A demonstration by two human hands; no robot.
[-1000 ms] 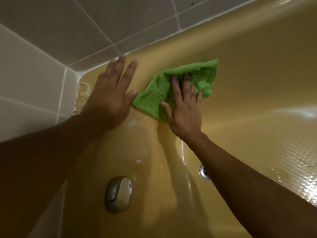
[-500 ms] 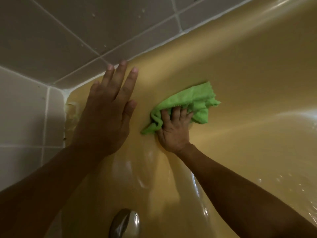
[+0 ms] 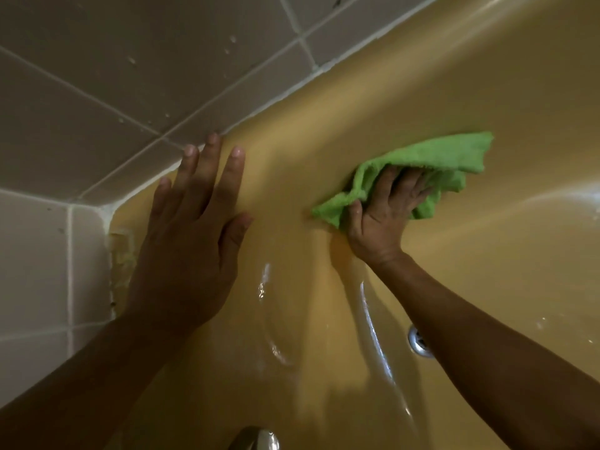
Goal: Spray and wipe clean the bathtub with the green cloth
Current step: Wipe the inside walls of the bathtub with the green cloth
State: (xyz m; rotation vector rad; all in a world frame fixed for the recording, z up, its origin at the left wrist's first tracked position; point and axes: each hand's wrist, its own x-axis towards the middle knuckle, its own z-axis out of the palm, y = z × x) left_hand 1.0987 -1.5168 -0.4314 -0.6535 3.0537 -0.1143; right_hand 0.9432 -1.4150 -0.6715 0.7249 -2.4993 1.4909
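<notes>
The yellow bathtub (image 3: 422, 76) fills most of the view, and its inner wall looks wet and shiny. A bunched green cloth (image 3: 438, 154) lies against the far wall, right of centre. My right hand (image 3: 383, 219) presses it to the wall with the fingers curled into its folds and the thumb over its lower corner. My left hand (image 3: 191, 248) lies flat on the tub wall near the corner, fingers spread and straight, holding nothing. No spray bottle is in view.
Grey wall tiles (image 3: 113, 76) with white grout meet the tub rim at the upper left corner. A metal drain (image 3: 417, 344) shows beside my right forearm. The top of a metal overflow plate (image 3: 256, 438) peeks in at the bottom edge.
My right hand has slid the cloth rightward along the wall, and its fingers went from flat to bunching the cloth. My left hand stays flat near the corner.
</notes>
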